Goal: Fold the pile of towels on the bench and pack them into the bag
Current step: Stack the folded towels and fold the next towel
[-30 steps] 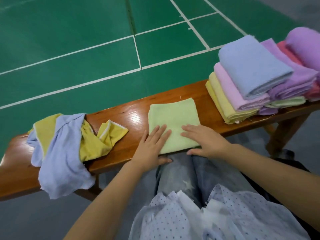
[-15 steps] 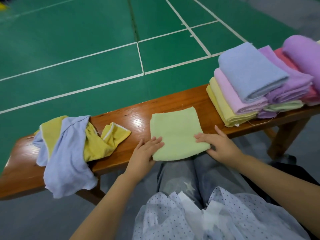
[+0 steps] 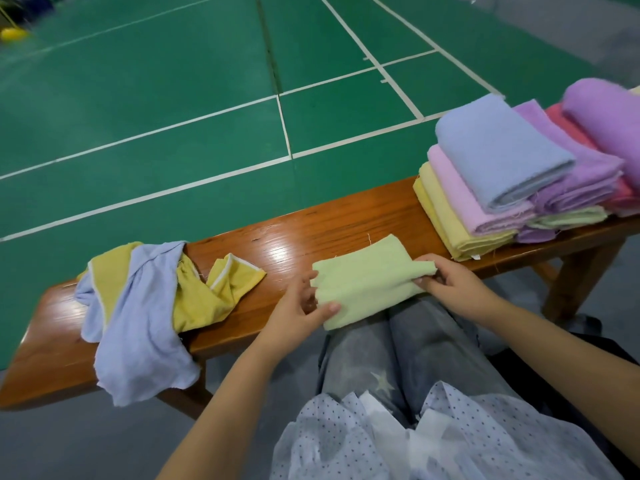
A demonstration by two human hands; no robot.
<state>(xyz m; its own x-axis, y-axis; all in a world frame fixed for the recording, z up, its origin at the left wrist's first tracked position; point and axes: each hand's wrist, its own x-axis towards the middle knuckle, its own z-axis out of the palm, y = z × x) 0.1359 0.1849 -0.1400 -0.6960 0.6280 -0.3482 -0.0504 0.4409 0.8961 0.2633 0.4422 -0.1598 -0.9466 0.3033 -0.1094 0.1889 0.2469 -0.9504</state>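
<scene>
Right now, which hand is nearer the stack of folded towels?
Right. The right hand pinches the green towel just short of the stack; the left hand holds its far end.

We look down on a green sports-court floor [image 3: 173, 98] crossed by white boundary lines [image 3: 284, 126], with a dark seam running far to near through its middle. A grey strip of floor [image 3: 554, 26] borders the court at far right, and grey floor [image 3: 86, 441] also lies nearest us. A glossy, reddish-brown wooden table [image 3: 311, 230] spans the scene, its surface catching overhead light; one leg [image 3: 575, 282] shows at right. A blurred yellow object [image 3: 13, 33] sits far left.
</scene>
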